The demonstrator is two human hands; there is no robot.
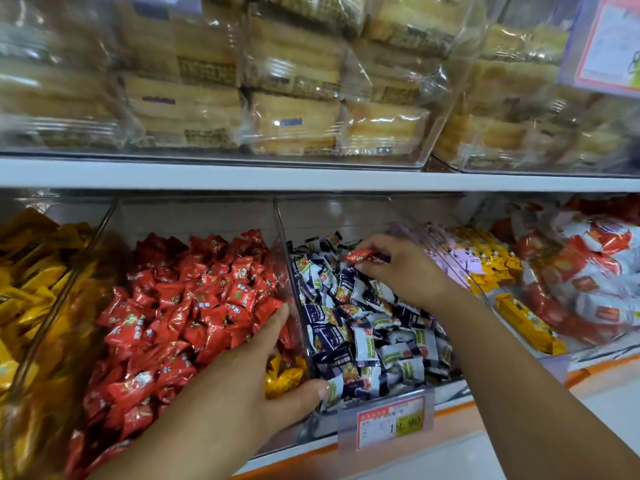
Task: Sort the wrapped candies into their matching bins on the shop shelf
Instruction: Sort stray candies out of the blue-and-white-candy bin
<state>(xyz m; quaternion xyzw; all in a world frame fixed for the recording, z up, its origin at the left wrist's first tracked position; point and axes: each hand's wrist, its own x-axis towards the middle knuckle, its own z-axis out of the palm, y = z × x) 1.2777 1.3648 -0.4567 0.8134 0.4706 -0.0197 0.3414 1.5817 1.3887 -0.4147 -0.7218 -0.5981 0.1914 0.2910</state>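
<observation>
Above the right fingers (373, 241), open room extends up to the upper shelf (311, 178). To their left, the clear divider (282, 237) blocks sideways passage toward the left fingers (277, 321). Beneath both, candy piles (190, 289) fill the bins.

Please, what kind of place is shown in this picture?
Most likely a shop's sweets aisle: clear bins full of loose wrapped candies, a price tag clipped on a bin's front, and packaged cakes stacked on the shelf above.
</observation>
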